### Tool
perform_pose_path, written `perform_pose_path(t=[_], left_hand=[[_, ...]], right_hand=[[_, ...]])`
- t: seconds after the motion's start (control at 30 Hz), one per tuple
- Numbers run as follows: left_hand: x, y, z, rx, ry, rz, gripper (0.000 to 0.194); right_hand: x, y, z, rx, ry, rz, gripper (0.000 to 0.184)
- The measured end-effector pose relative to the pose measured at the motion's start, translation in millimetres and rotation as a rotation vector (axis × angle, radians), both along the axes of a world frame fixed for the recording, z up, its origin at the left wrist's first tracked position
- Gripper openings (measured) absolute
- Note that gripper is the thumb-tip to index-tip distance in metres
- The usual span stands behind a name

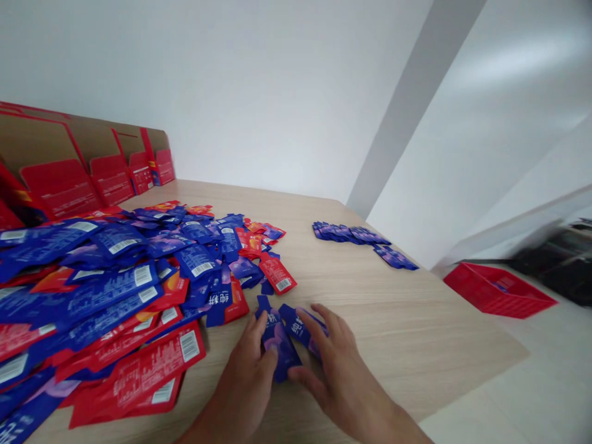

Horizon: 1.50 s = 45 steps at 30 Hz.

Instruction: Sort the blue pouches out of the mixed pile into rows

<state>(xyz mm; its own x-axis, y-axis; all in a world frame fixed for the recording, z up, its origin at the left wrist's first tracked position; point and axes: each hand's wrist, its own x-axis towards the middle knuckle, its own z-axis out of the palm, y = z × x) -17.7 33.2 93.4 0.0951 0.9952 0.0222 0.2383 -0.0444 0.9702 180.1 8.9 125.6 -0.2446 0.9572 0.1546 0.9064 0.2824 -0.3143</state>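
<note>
In the head view, my left hand (252,364) pinches a blue pouch (280,348) with purple artwork and white lettering, its thumb lying on the front. A second blue pouch (298,327) lies slanted beside it, partly overlapped. My right hand (335,357) curls over this second pouch, fingers on its upper right side and the thumb near the lower edges of both pouches. Part of it is hidden under the fingers. To the left spreads a large loose heap of blue and red pouches (198,262), several with barcodes upward. A red pouch (277,273) lies nearest the hands.
Red cardboard boxes (111,179) with raised flaps line the back left of the wooden table (370,296). Overlapping rows of blue pouches (346,233) and a smaller blue stack (395,257) lie back right. A red crate (499,293) stands beyond the right edge.
</note>
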Motion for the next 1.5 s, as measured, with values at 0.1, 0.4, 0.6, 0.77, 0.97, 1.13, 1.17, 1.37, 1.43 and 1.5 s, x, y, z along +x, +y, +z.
perform_pose_path(t=[0.1,0.4,0.6,0.77,0.97,1.13,1.17,1.37,1.43,1.5], left_hand=[[10,-11,-14.7,-0.121,-0.094,-0.138,0.07],[46,-19,-59.6,0.271,0.081,-0.174,0.076],[96,24,-20.0,0.462,0.322,-0.365,0.075],[148,66,-0.9,0.519,0.415,-0.413,0.077],[181,79,7.7,0.582,0.558,-0.467,0.073],[213,123,3.0,0.662,0.649,-0.55,0.02],[221,136,1.5,0.674,0.661,-0.557,0.02],[261,204,-4.8,0.742,0.737,-0.472,0.027],[273,217,-6.6,0.772,0.754,-0.437,0.027],[283,226,-8.6,0.799,0.765,-0.405,0.026]], right_hand=[[-6,-8,-14.2,-0.137,-0.018,0.098,0.097],[31,4,-24.6,0.045,-0.178,-0.169,0.049],[89,54,-22.6,0.102,-0.254,-0.272,0.048],[132,77,-28.3,0.167,-0.011,-0.083,0.048],[170,85,-36.3,0.407,0.247,-0.097,0.061],[219,127,-34.2,0.497,0.001,-0.335,0.043],[230,139,-32.4,0.502,-0.028,-0.359,0.039],[279,190,-26.1,0.507,-0.212,-0.335,0.04],[287,196,-29.3,0.5,-0.256,-0.319,0.043],[293,200,-33.9,0.495,-0.288,-0.304,0.044]])
